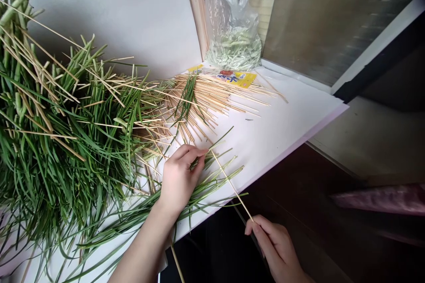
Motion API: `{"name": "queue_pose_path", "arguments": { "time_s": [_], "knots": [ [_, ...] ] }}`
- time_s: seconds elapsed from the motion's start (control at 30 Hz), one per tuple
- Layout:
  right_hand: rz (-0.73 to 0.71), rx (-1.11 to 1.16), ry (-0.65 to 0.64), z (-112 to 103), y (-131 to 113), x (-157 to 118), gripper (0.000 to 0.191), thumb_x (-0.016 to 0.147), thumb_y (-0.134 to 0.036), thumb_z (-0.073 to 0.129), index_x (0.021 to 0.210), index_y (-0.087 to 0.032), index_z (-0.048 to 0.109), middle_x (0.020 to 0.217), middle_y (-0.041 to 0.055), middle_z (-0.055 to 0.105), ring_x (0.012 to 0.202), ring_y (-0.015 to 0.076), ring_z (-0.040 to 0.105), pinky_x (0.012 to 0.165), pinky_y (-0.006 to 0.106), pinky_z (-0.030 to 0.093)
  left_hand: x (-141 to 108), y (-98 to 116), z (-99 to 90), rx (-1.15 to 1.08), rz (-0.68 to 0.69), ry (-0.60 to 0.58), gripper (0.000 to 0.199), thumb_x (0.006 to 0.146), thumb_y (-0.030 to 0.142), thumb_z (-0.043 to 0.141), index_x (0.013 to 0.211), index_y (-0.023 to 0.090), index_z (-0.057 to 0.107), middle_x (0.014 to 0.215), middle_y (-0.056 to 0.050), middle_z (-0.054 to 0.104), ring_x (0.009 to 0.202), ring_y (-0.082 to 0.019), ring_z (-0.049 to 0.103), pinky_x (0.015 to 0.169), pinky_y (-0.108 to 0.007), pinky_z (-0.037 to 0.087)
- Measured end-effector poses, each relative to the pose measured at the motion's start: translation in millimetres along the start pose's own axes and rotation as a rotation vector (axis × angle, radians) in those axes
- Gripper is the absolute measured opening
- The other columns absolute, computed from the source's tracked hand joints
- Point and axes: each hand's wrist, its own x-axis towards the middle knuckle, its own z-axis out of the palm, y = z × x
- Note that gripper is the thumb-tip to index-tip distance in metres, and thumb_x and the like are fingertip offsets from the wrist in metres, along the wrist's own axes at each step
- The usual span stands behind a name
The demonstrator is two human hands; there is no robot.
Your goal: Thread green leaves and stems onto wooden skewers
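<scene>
My right hand (274,245), at the lower right, is closed on the lower end of a thin bamboo skewer (231,182). The skewer slants up and left to the fingertips of my left hand (181,171). Those fingers are pinched together, with a green garlic chive stalk (217,145) sticking out beside the skewer's upper tip. Whether the skewer pierces the stalk is too small to tell. Loose garlic chives (212,188) lie on the white tabletop (285,128) under my left hand and forearm, their pale ends pointing right.
A big heap of chives threaded on skewers (66,159) fills the left side. Bare skewers (209,97) lie fanned out behind my left hand, with a few chives across them and a yellow packet (244,79) nearby. A clear plastic bag (234,44) of pale green pieces stands at the back.
</scene>
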Motion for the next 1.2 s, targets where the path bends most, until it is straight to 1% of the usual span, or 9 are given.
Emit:
{"name": "queue_pose_path", "arguments": {
  "time_s": [0.23, 0.43, 0.5, 0.6, 0.73, 0.8, 0.87, 1.03, 1.2],
  "knots": [
    [0.021, -0.020, -0.001, -0.7, 0.9, -1.2, 0.037, 0.108, -0.035, 0.040, 0.081, -0.021, 0.062, 0.054, -0.0083, 0.029, 0.043, 0.0104, 0.028, 0.044, 0.025, 0.023, 0.6, 1.8, -2.4, -0.028, -0.012, -0.088, 0.015, 0.092, 0.011, 0.062, 0.095, 0.018, 0.075, 0.088, -0.005, 0.071, 0.077, -0.014, 0.069, 0.073, -0.022, 0.054],
    [-0.005, -0.028, 0.008, -0.2, 0.4, -1.0, 0.034, 0.108, -0.032, 0.042, 0.082, -0.022, 0.062, 0.055, -0.0085, 0.030, 0.044, 0.0098, 0.029, 0.044, 0.024, 0.024, 0.5, 2.4, -3.8, -0.106, -0.048, -0.134, 0.014, 0.092, 0.013, 0.062, 0.094, 0.019, 0.075, 0.088, -0.005, 0.071, 0.078, -0.015, 0.070, 0.073, -0.023, 0.054],
    [-0.009, -0.032, 0.011, -0.5, -0.3, -0.6, 0.034, 0.108, -0.032, 0.041, 0.082, -0.022, 0.062, 0.055, -0.0086, 0.030, 0.044, 0.0096, 0.029, 0.044, 0.024, 0.024, -0.5, 3.0, -2.4, -0.152, -0.041, -0.197, 0.016, 0.093, 0.012, 0.061, 0.095, 0.019, 0.075, 0.090, -0.005, 0.071, 0.079, -0.015, 0.070, 0.074, -0.024, 0.054],
    [-0.005, -0.054, 0.024, -0.9, -1.4, 0.0, 0.035, 0.108, -0.033, 0.042, 0.081, -0.022, 0.062, 0.055, -0.0084, 0.031, 0.044, 0.0095, 0.030, 0.043, 0.024, 0.024, -0.9, 2.4, -1.8, -0.210, -0.025, -0.334, 0.019, 0.094, 0.011, 0.058, 0.097, 0.020, 0.074, 0.093, -0.005, 0.070, 0.080, -0.014, 0.069, 0.075, -0.024, 0.054],
    [0.007, -0.063, 0.030, -1.0, -1.6, 1.0, 0.036, 0.107, -0.035, 0.042, 0.080, -0.021, 0.063, 0.053, -0.0086, 0.029, 0.042, 0.0096, 0.029, 0.042, 0.024, 0.024, 4.1, -3.7, -10.4, -0.227, -0.001, -0.436, 0.018, 0.094, 0.015, 0.062, 0.104, 0.022, 0.075, 0.100, -0.006, 0.073, 0.091, -0.017, 0.069, 0.083, -0.027, 0.054],
    [0.008, -0.062, 0.035, -0.8, -1.5, 1.5, 0.037, 0.107, -0.036, 0.042, 0.079, -0.021, 0.062, 0.053, -0.0086, 0.028, 0.042, 0.0097, 0.028, 0.042, 0.024, 0.023, 7.4, -8.4, -16.2, -0.217, 0.013, -0.437, 0.020, 0.094, 0.019, 0.064, 0.110, 0.024, 0.075, 0.104, -0.007, 0.074, 0.097, -0.019, 0.069, 0.088, -0.031, 0.054],
    [0.006, -0.065, 0.040, -0.5, -1.7, 1.9, 0.037, 0.107, -0.036, 0.043, 0.079, -0.021, 0.062, 0.053, -0.0085, 0.028, 0.042, 0.0098, 0.028, 0.042, 0.024, 0.023, 9.2, -13.7, -19.9, -0.170, 0.018, -0.419, 0.021, 0.097, 0.023, 0.061, 0.113, 0.023, 0.074, 0.104, -0.008, 0.074, 0.097, -0.021, 0.068, 0.088, -0.033, 0.054],
    [0.009, -0.072, 0.043, -0.4, -3.3, 2.3, 0.038, 0.107, -0.037, 0.043, 0.077, -0.022, 0.062, 0.052, -0.0083, 0.028, 0.041, 0.0099, 0.029, 0.041, 0.024, 0.024, 6.8, -24.6, -18.7, 0.080, 0.049, -0.395, 0.017, 0.093, 0.022, 0.062, 0.106, 0.021, 0.074, 0.102, -0.009, 0.070, 0.096, -0.024, 0.064, 0.087, -0.037, 0.052],
    [-0.001, -0.063, 0.035, -1.1, -3.1, 1.7, 0.036, 0.107, -0.034, 0.043, 0.079, -0.021, 0.062, 0.053, -0.0084, 0.029, 0.042, 0.0092, 0.029, 0.042, 0.024, 0.024, 6.6, -24.4, -18.1, 0.208, 0.058, -0.399, 0.015, 0.090, 0.020, 0.063, 0.099, 0.023, 0.074, 0.103, -0.007, 0.069, 0.094, -0.024, 0.062, 0.085, -0.038, 0.051]
  ]
}}
